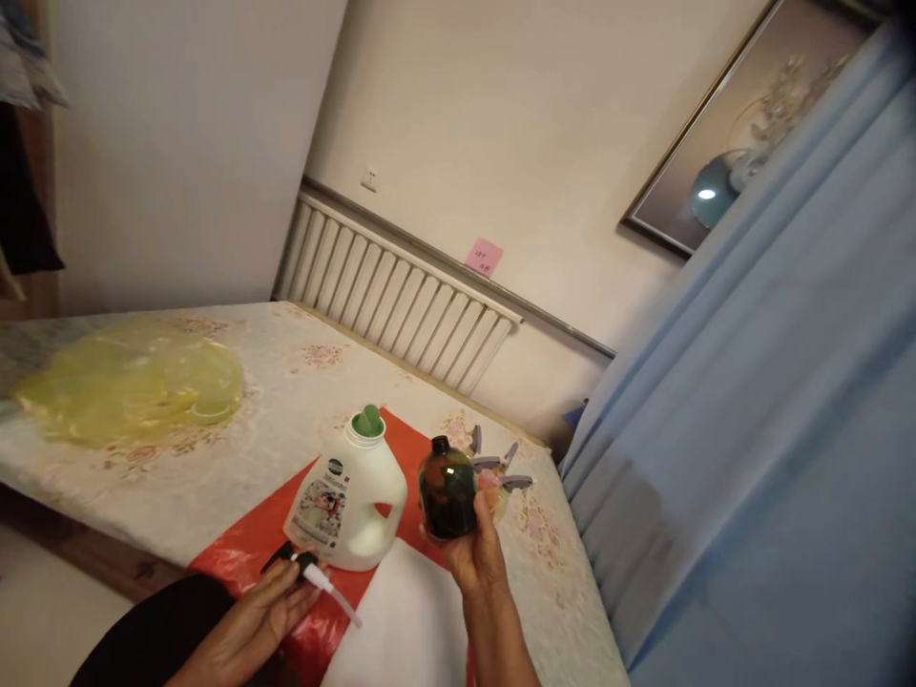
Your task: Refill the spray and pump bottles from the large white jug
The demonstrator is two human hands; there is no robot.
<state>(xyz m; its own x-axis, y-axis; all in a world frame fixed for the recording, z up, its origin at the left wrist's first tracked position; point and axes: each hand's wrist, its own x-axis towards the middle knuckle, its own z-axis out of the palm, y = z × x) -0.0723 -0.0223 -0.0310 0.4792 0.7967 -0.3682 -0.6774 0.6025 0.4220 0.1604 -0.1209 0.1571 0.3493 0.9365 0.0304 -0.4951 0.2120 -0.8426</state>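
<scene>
My right hand (478,558) grips a small dark green bottle (447,489) from below and holds it upright above the table, its neck uncapped. My left hand (261,620) holds a black pump head with a white dip tube (319,577) that points right and down. Between the hands stands a white detergent jug (350,501) with a green cap, resting on a red plastic sheet (250,549). The jug's handle faces the dark bottle.
A flowered tablecloth (286,382) covers the table. A yellow plastic bag (129,382) lies at the far left. Grey clips (501,463) lie behind the bottle. A white sheet (407,620) lies near the front. A radiator (401,296) and a blue curtain (773,401) flank the table.
</scene>
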